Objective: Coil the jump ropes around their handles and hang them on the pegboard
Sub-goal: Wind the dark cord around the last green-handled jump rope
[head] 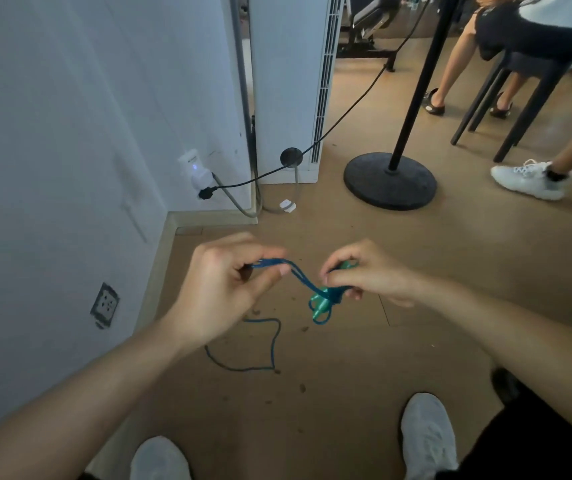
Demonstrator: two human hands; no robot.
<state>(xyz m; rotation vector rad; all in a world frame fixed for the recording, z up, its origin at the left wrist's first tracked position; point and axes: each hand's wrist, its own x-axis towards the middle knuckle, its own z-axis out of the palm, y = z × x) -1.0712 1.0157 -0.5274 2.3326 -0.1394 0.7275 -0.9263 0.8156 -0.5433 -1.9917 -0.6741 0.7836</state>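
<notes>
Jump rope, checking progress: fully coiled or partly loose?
Partly loose: turns wrap the handles in the right hand; rope strands stretch to the left hand.

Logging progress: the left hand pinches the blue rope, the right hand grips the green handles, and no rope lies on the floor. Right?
No: the head view shows a loose stretch of blue rope on the floor. Otherwise yes: left hand pinches the rope, right hand grips the green handles.

handles [319, 302] blurred, rope [299, 277] partly hidden

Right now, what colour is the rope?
The rope is blue, its handles green; head view.
</notes>
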